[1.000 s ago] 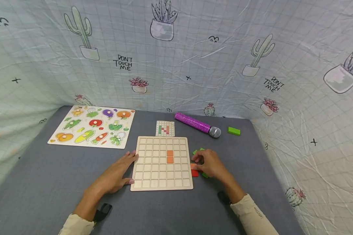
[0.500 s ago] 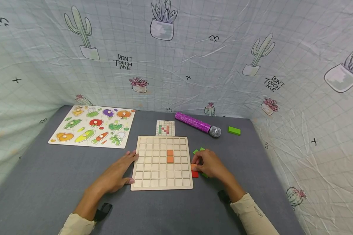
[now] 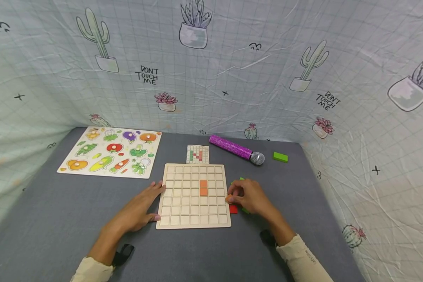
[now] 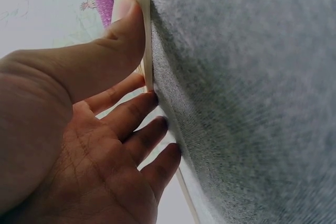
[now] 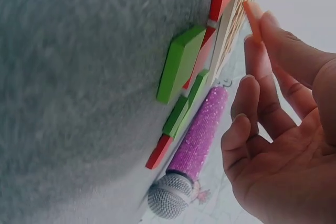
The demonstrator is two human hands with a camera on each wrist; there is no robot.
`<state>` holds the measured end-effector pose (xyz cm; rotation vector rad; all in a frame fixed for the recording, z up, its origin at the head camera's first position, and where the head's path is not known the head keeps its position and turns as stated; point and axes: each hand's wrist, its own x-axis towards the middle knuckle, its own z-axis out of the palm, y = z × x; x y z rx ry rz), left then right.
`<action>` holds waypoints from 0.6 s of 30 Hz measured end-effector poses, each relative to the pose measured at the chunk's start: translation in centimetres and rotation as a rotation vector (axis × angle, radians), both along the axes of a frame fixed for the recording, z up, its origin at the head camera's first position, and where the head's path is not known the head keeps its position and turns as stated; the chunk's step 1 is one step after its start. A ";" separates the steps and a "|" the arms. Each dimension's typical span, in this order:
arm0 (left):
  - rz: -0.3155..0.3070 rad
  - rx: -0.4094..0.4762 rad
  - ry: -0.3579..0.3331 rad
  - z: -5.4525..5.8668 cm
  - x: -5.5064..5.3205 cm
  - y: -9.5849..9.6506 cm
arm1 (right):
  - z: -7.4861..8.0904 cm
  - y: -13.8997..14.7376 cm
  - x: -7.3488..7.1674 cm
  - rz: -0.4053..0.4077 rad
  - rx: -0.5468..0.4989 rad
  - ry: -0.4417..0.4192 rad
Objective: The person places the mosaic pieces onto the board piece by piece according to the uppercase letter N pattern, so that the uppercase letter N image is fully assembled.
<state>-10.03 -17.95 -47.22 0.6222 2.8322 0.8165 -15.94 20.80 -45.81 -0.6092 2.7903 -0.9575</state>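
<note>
A wooden grid board (image 3: 190, 201) lies in the middle of the table, with two orange tiles (image 3: 203, 188) set one above the other in its cells. My left hand (image 3: 139, 207) rests at the board's left edge, thumb and fingertips touching it, fingers fairly straight. Between thumb and index finger, my right hand (image 3: 252, 197) pinches an orange tile (image 5: 253, 22) just at the board's right edge, raised off the table. Under and beside that hand lie loose red tiles (image 3: 233, 209) and green tiles (image 5: 181, 66), partly hidden in the head view.
Behind the board sits a small pattern card (image 3: 197, 154). A purple glittery microphone (image 3: 232, 147) and a green block (image 3: 280, 157) lie at the back right. At the back left is a vegetable puzzle board (image 3: 109, 152). Patterned cloth (image 3: 211, 78) hangs behind the table.
My right hand has picked up the orange tile from beside the red one and moved it slightly left, to the board's edge. My left hand has stayed put.
</note>
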 end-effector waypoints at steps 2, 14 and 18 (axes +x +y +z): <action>0.002 0.004 0.000 0.0 0.0 0.0 | 0.0 -0.3 0.1 -0.001 -0.007 0.010; 0.025 0.010 0.002 0.1 0.3 0.3 | 0.0 -3.1 0.7 0.019 -0.046 -0.054; 0.027 0.017 -0.001 0.2 0.3 0.4 | -0.1 -4.2 0.8 0.023 -0.036 -0.042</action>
